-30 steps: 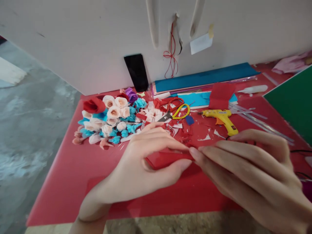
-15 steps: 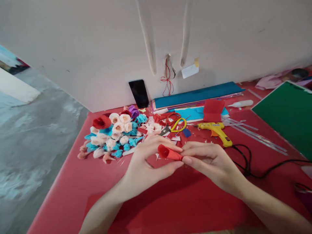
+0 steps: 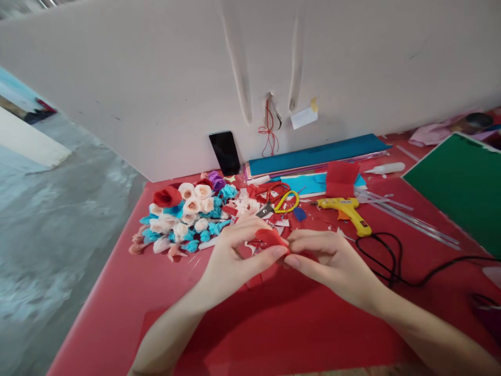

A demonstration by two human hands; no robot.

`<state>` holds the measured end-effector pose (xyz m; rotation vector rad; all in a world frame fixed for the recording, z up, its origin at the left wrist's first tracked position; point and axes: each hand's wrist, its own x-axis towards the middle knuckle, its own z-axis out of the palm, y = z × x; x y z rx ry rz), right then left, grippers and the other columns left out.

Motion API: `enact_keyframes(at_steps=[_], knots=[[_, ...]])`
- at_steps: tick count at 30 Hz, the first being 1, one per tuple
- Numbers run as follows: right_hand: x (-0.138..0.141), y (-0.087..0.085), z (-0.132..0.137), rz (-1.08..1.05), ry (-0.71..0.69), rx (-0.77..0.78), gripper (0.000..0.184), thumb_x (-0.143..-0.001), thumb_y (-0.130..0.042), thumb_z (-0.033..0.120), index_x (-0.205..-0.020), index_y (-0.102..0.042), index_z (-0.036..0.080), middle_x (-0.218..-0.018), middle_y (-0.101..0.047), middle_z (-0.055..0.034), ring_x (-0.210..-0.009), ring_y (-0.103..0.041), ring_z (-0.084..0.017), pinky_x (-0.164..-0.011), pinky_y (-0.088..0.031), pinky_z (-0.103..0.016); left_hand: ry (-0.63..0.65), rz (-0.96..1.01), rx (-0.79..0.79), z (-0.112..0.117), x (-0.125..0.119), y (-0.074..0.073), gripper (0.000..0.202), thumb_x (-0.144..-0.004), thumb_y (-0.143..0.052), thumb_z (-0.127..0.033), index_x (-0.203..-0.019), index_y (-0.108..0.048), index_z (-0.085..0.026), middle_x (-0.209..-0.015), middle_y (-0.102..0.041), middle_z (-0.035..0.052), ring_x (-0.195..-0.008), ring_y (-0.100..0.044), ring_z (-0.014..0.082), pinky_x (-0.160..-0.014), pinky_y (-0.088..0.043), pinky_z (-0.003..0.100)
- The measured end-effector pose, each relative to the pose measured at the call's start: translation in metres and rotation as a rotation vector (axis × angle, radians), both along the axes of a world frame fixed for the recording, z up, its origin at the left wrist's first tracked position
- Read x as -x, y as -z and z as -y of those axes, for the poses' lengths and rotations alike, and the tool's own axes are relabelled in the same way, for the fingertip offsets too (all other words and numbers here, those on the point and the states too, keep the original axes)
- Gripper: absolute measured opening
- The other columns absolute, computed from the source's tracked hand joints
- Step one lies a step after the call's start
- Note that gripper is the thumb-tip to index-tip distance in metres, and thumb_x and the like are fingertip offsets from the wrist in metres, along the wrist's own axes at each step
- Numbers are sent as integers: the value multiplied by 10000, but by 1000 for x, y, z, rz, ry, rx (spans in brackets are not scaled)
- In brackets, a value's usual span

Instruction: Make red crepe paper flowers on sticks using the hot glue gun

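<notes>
A small red crepe paper flower (image 3: 269, 238) is held between my two hands above the red table. My left hand (image 3: 240, 256) pinches it from the left, thumb and fingers closed on its petal. From the right, the fingertips of my right hand (image 3: 323, 256) press together at the flower's narrow base, which they partly hide. Just beyond my hands lie yellow-handled scissors (image 3: 279, 206) among paper scraps. On the left sits a heap of paper flowers in white, blue, red and purple, with a red one (image 3: 167, 197) on top.
A yellow glue gun (image 3: 348, 209) lies at right, its black cable (image 3: 426, 282) trailing rightward. Behind are a folded red paper (image 3: 342, 178), a blue paper roll (image 3: 317, 154) and a white bottle (image 3: 387, 168). A phone (image 3: 225, 152) leans on the wall. A green board (image 3: 462, 188) lies right.
The red flower has turned in my fingers: its open mouth faced me before, and now a petal's side shows. My right hand has shifted slightly left. The view has moved a little.
</notes>
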<state>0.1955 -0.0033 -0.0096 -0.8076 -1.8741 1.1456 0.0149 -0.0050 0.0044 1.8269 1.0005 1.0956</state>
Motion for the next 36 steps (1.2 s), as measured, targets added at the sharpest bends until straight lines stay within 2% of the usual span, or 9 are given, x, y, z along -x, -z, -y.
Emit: enact_keyframes(at_steps=[8, 13, 16, 19, 23, 25, 30, 34, 36], knots=[[6, 4, 6, 80, 140, -362, 180, -852, -531, 161, -684, -594, 150, -686, -570, -17, -600, -524, -89, -544, -441, -185, -56, -41, -80, -3, -2, 3, 209, -765, -686, -279, -614, -590, -173, -636, -630, -9, -626, -537, 125, -689, -421, 298], [0, -3, 5, 89, 196, -363, 179, -865, -508, 130, -706, -585, 159, -660, -552, -4, -574, -515, -82, -534, -443, -180, -42, -234, -82, 3, 5, -2, 216, -752, -703, -341, -875, -649, -172, -856, -679, 36, -804, -588, 167, -785, -442, 316], [-5, -8, 3, 132, 219, -360, 190, -876, -493, 125, -717, -592, 162, -648, -554, -4, -594, -531, -89, -559, -448, -184, -95, -329, -227, 8, 9, -6, 83, -837, -610, -234, -848, -645, -159, -787, -675, 24, -760, -580, 146, -845, -428, 332], [-8, -10, 3, 157, 188, -349, 191, -889, -466, 124, -786, -620, 168, -715, -601, -4, -682, -585, -89, -621, -467, -167, -41, -454, -349, 12, 16, -4, 107, -876, -535, -168, -830, -629, -149, -747, -660, 15, -697, -547, 130, -832, -431, 317], [-9, -7, 4, 186, 145, -310, 215, -905, -433, 134, -822, -625, 184, -765, -619, -1, -740, -609, -96, -658, -481, -174, 86, -774, -315, 18, 38, 23, 217, -907, -427, -115, -1042, -594, -146, -902, -667, 49, -813, -579, 152, -827, -438, 306], [-10, -6, 4, 194, 144, -314, 214, -905, -429, 124, -838, -622, 188, -782, -623, 2, -739, -607, -91, -657, -477, -175, 102, -832, -273, 27, 52, 45, 199, -904, -445, -132, -959, -632, -167, -877, -678, 35, -791, -596, 152, -819, -446, 312], [-12, -2, 1, 243, 121, -294, 197, -908, -429, 133, -820, -598, 181, -800, -634, -1, -733, -589, -92, -660, -446, -192, -96, -899, -213, 64, 83, 99, 203, -900, -449, -144, -979, -635, -126, -916, -688, 92, -821, -609, 204, -788, -464, 370], [6, 22, -3, 468, -285, -19, 280, -943, -377, 242, -763, -574, 159, -726, -611, -7, -669, -560, -100, -631, -415, -216, -227, -894, -200, 83, 94, 122, 228, -920, -418, -177, -1024, -620, -158, -964, -677, 86, -878, -601, 208, -844, -451, 401], [20, 42, -3, 529, -428, 17, 276, -933, -395, 251, -769, -597, 158, -764, -630, -19, -717, -573, -116, -687, -422, -230, -279, -878, -198, 86, 98, 128, 237, -926, -405, -177, -1037, -614, -164, -986, -666, 88, -909, -586, 209, -873, -436, 409]])
